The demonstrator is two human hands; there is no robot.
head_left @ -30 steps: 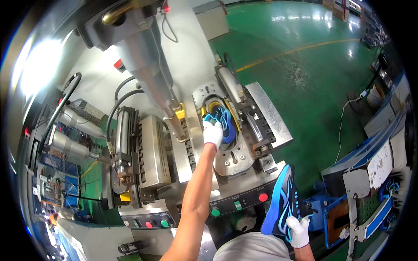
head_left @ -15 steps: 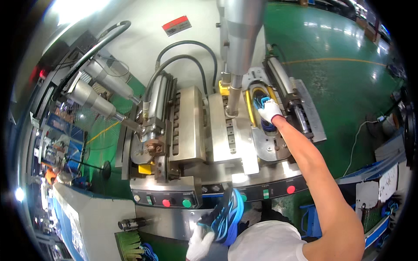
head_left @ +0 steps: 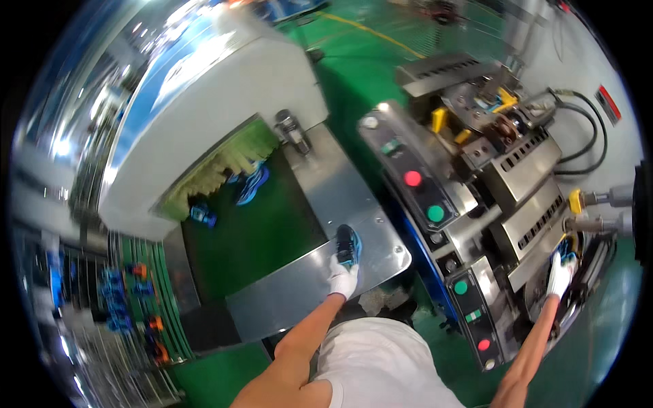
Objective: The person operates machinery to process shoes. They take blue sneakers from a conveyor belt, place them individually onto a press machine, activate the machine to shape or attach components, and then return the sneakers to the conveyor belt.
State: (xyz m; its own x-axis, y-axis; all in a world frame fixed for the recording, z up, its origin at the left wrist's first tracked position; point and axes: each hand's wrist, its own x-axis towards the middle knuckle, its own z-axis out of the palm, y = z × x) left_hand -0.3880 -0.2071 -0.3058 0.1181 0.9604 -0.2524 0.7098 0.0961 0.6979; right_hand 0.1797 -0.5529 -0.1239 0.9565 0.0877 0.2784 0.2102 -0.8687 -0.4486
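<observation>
Two blue shoes (head_left: 253,186) already lie on the flat green belt by a ragged, fringed curtain (head_left: 228,163); two others remain off it. The white-gloved left hand (head_left: 343,279) closes around a dark shoe (head_left: 345,245) with blue edging, over the smooth steel tabletop (head_left: 286,299). The right hand (head_left: 559,277) reaches a blue-trimmed shoe (head_left: 568,250) at the hard-edged metal press (head_left: 534,231); I cannot tell whether its fingers grip.

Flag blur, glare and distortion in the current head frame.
Head view: rack at lower left looks smeared, likely camera motion; head view: lamp at far left blown out; head view: fisheye bend and black corners at the rim; head view: both hands, left and right, readable, finer detail soft.
</observation>
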